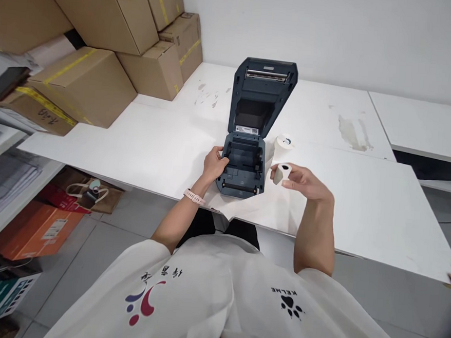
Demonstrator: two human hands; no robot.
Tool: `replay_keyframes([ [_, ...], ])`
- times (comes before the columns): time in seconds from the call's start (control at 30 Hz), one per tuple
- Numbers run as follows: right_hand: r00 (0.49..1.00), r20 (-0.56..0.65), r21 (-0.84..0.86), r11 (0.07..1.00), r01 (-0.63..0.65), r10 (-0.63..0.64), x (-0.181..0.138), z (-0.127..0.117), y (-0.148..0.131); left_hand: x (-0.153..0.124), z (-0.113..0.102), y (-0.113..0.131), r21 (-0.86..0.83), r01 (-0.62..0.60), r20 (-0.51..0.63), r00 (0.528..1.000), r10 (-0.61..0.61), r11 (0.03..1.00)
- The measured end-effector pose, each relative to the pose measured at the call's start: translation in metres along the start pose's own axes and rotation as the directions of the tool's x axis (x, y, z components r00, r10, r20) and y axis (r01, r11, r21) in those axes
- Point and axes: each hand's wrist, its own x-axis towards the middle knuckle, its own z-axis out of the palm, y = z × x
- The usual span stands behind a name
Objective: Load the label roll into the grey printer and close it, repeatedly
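A dark grey label printer [242,178] stands on the white table with its lid [262,97] tipped up and back. The bay inside shows no roll. My left hand [214,165] grips the printer's left rim, thumb on the inner side and fingers along the outer wall. To the right of the printer, my right hand [304,182] pinches a small white paper roll [283,174] with a dark hole at its end, held just above the table. Behind that hand, a larger white label roll [282,144] rests beside the printer's hinge.
Cardboard boxes [86,84] with yellow tape are stacked on the table's left end, against the wall. The table's front edge [343,251] runs close to my body. Below on the left are a shelf and an orange box [38,230] on the floor.
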Motion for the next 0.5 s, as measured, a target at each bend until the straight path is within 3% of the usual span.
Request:
replay_keyframes([
  [0.07,0.995,0.002,-0.194,0.976,0.099,-0.1,0.024,0.005,-0.028,0.0,0.0,0.0,-0.009,-0.005,-0.004,1.0,0.005,1.0],
  [0.13,0.989,0.021,-0.47,0.872,0.139,-0.147,0.056,0.017,-0.047,0.0,0.0,0.0,-0.019,-0.015,-0.012,1.0,0.015,1.0],
  [0.23,0.997,0.056,-0.799,0.597,0.075,-0.05,0.101,0.042,-0.053,-0.001,0.0,0.0,-0.033,-0.014,-0.016,1.0,0.013,0.999],
  [0.33,0.995,0.056,-0.91,0.415,0.018,0.079,0.124,0.064,-0.043,-0.002,0.001,-0.002,-0.067,0.007,-0.007,1.0,-0.007,0.998],
  [0.4,0.995,0.049,-0.92,0.393,0.011,0.086,0.121,0.071,-0.037,-0.002,0.002,-0.004,-0.089,0.018,-0.008,1.0,-0.019,0.996],
  [0.5,0.999,0.025,-0.884,0.466,0.038,-0.034,0.098,0.078,-0.032,-0.002,0.005,-0.007,-0.132,0.047,-0.015,0.999,-0.05,0.99],
])
